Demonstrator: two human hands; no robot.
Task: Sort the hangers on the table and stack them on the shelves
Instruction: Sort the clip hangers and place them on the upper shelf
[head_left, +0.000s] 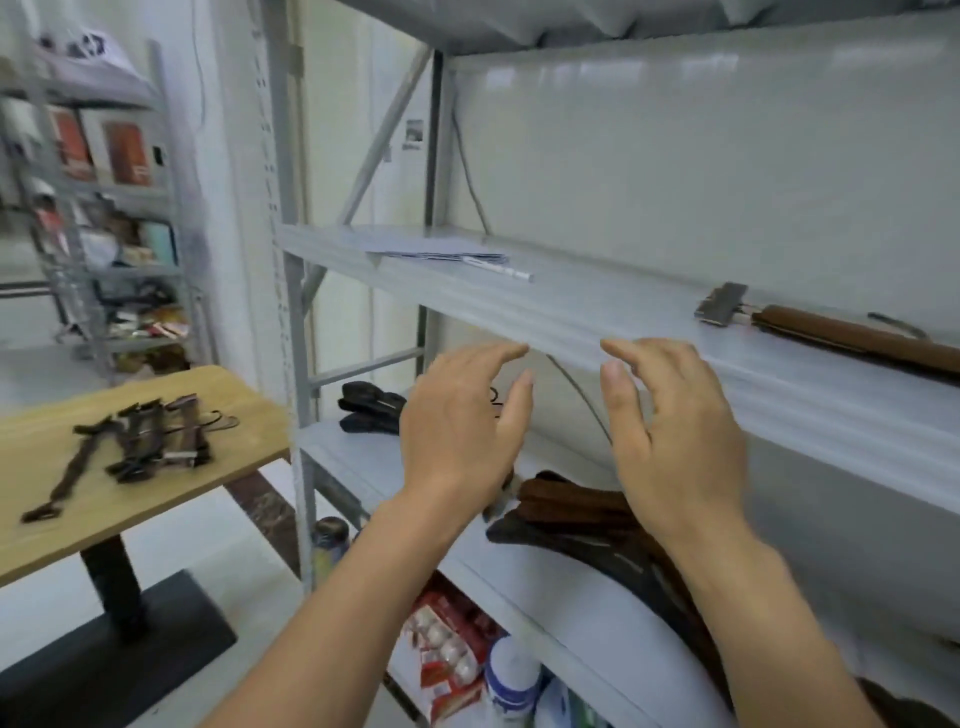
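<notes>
Grey metal shelves (571, 319) hold curved brown hangers (576, 506).

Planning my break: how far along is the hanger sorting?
Partly done: brown hangers and dark hangers lie on the lower shelf, another clip hanger on the upper shelf. The left hand and right hand hold nothing. A pile of hangers lies on the wooden table.

brown hangers (576, 512) crowd the lower shelf (363, 467).

No legible txt; wall notice (414, 134) & red pkg (448, 652) too blurred.
</notes>
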